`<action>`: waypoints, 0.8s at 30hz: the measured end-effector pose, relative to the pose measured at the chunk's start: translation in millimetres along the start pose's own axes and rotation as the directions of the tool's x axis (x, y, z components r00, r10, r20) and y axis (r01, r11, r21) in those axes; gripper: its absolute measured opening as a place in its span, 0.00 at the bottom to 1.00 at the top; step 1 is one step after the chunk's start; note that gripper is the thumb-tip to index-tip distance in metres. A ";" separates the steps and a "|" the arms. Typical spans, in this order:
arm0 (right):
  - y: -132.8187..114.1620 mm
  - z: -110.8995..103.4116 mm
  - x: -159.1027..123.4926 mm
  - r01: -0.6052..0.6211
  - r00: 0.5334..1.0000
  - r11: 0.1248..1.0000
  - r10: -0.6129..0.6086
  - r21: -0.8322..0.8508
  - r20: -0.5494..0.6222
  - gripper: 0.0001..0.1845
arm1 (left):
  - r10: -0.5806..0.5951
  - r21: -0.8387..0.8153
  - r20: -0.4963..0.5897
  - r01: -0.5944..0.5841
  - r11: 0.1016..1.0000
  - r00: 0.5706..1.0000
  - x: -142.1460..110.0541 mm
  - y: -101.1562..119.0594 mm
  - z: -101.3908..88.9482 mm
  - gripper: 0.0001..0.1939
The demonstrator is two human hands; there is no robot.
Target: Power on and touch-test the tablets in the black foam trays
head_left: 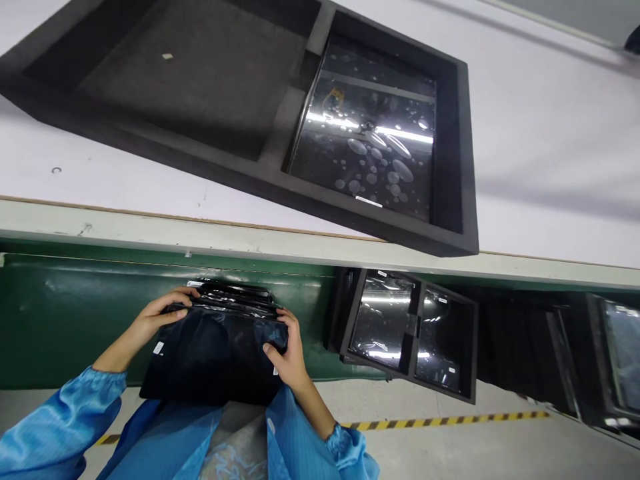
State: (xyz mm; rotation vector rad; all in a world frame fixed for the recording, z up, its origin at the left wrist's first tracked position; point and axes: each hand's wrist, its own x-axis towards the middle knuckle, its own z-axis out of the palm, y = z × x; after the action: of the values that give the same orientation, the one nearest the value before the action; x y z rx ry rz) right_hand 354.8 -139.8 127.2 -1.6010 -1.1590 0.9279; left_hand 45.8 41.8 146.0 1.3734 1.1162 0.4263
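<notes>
A stack of thin black panels wrapped in glossy film [215,347] rests on my lap, below the table's edge. My left hand [155,317] grips the stack's upper left corner, fingers curled over its top edge. My right hand [285,353] holds the stack's right side, thumb pressed on the top panel and fingers wrapped round the edge. Both arms are in shiny blue sleeves.
On the white table above lies a black foam tray [455,200]; its right compartment holds a glossy panel [370,133], its left compartment shows bare foam. Below the table, more foam trays with panels [410,330] lean on the floor beside a green panel [75,313]. Yellow-black floor tape [440,421] runs across.
</notes>
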 end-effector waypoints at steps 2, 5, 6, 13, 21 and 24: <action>-0.2 0.5 -0.2 -0.001 1.000 1.000 0.001 0.004 -0.005 0.30 | -0.015 -0.026 -0.015 0.015 1.000 1.000 -0.1 3.3 2.1 0.15; -1.1 0.8 -0.1 -0.006 1.000 1.000 0.007 0.018 -0.016 0.29 | -0.038 -0.067 -0.033 0.036 0.997 0.999 0.1 9.2 4.9 0.15; -1.3 0.9 0.0 -0.008 1.000 1.000 0.009 0.023 -0.018 0.29 | -0.045 -0.078 -0.038 0.042 0.996 0.998 0.2 10.7 5.4 0.15; -2.8 2.0 0.3 -0.009 1.000 0.998 0.011 0.067 -0.024 0.28 | -0.052 -0.092 -0.021 0.049 0.995 0.998 3.4 12.4 2.8 0.16; 47.1 6.9 -10.7 -0.376 0.846 0.699 0.527 0.609 -0.082 0.42 | -0.008 -0.100 -0.057 0.003 0.995 0.998 2.2 26.4 10.7 0.15; 73.3 18.8 -15.3 -0.522 0.718 0.376 0.678 0.765 0.156 0.45 | -0.008 -0.113 -0.047 0.003 0.994 0.999 1.5 27.9 11.4 0.13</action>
State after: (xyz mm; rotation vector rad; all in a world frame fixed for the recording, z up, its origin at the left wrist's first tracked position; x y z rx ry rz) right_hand 352.7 -159.5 52.6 -1.2898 0.1196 1.4562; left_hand 65.6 42.9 168.8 1.2663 1.1174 0.5129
